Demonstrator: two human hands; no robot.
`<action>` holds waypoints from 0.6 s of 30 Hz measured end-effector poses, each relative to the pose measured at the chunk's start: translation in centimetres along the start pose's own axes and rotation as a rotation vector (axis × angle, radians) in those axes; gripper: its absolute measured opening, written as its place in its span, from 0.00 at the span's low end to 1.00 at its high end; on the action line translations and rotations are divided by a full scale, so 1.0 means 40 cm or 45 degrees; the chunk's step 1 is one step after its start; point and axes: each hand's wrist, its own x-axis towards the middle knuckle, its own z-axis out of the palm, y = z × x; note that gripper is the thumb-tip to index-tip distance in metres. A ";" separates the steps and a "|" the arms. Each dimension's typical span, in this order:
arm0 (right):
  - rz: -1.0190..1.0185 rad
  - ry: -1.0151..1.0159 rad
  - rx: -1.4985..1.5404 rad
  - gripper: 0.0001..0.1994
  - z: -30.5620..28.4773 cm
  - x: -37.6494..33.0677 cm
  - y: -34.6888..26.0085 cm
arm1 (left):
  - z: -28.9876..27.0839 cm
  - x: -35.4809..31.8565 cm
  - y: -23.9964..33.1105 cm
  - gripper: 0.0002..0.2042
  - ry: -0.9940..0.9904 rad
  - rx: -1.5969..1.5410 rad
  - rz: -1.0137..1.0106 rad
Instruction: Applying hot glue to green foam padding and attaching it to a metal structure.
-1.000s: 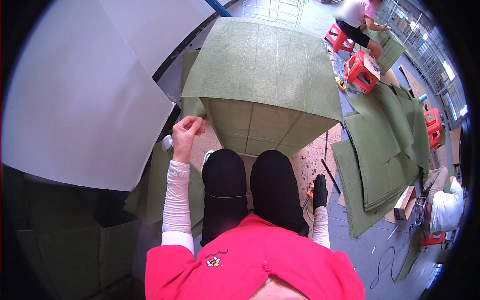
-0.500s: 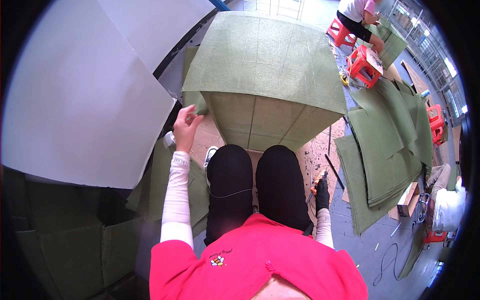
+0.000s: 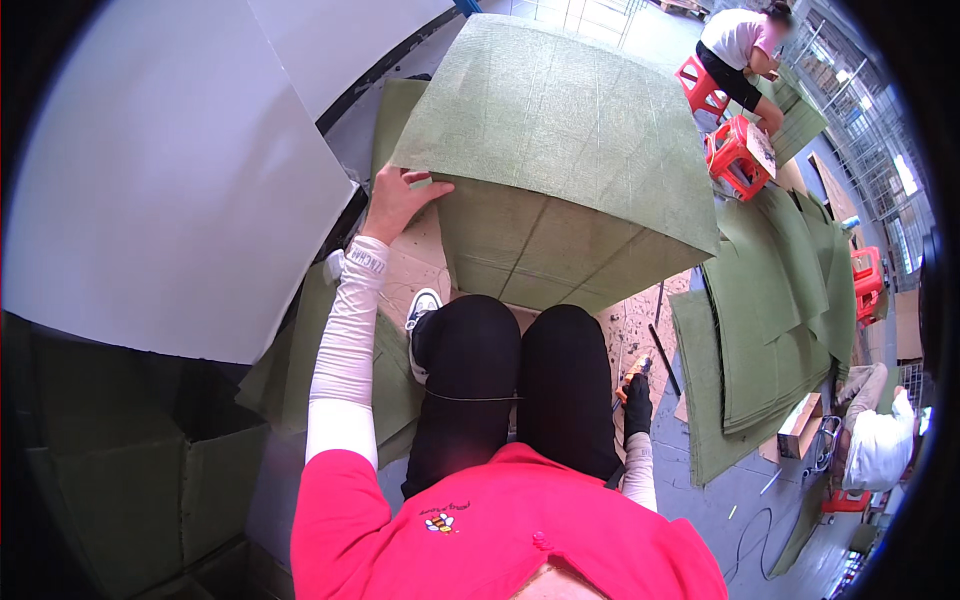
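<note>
In front of my knees stands a large box-shaped piece covered in green fabric-like sheet (image 3: 560, 110). Its top panel overhangs a darker creased front face (image 3: 550, 245). My bare left hand (image 3: 400, 203) is at the near left corner of the top panel, fingers curled at its edge with the thumb below the rim. Low beside my right knee, my right hand (image 3: 638, 405) in a black glove is closed around an orange hand tool (image 3: 637, 372). The tool's exact kind is too small to make out.
Stacked green sheets (image 3: 760, 330) lie to the right. Red stools (image 3: 740, 158) stand beyond, with a seated co-worker (image 3: 735, 45) at the far right. A large white panel (image 3: 170, 180) fills the left side, above dark green boxes (image 3: 120, 480). Black strips (image 3: 664, 358) lie on the floor.
My left hand has moved up and right from beside the box to its near left corner, taking the panel's edge. My right hand keeps the orange tool low by my knee.
</note>
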 end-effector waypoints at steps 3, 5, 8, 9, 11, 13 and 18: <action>-0.143 0.084 -0.130 0.23 -0.011 0.008 -0.021 | -0.001 0.016 0.012 0.28 -0.013 -0.248 0.145; -0.209 0.157 -0.209 0.24 -0.027 0.019 -0.047 | 0.000 0.019 0.014 0.27 -0.047 -0.346 0.050; -0.152 0.185 -0.158 0.20 -0.064 0.038 -0.100 | 0.009 0.006 0.010 0.27 -0.031 -0.471 0.100; 0.396 -0.028 0.578 0.19 -0.080 0.042 -0.119 | 0.014 0.000 0.006 0.27 0.027 -0.465 0.080; 1.193 -0.137 1.331 0.24 -0.100 0.051 -0.156 | 0.026 -0.010 -0.007 0.27 0.039 -0.546 0.172; 1.241 -0.066 1.385 0.14 -0.112 0.055 -0.177 | 0.032 -0.015 -0.023 0.27 0.060 -0.584 0.078; 0.893 -0.377 1.033 0.22 -0.153 0.058 -0.156 | 0.026 -0.093 0.008 0.17 0.617 -0.443 -0.031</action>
